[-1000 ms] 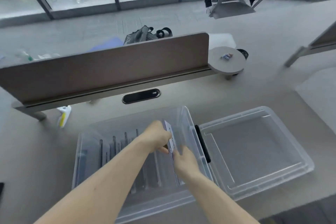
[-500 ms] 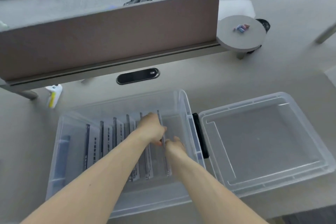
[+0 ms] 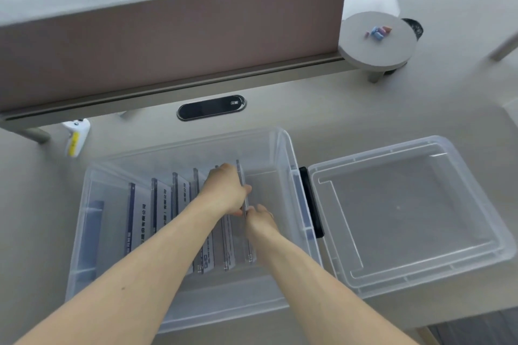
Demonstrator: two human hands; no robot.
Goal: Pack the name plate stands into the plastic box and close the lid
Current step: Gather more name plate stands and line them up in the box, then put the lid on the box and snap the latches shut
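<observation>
Both arms reach down into the clear plastic box (image 3: 283, 148) on the desk (image 3: 364, 109). The left hand (image 3: 224, 190) pinches the top edge of the rightmost name plate stand (image 3: 248, 244), and the right hand (image 3: 260, 221) closes on that same stand a little nearer. It stands on edge at the end of a row of name plate stands (image 3: 157, 210) inside the box. The lid (image 3: 406, 213) lies upturned just beside the box, to its right.
</observation>
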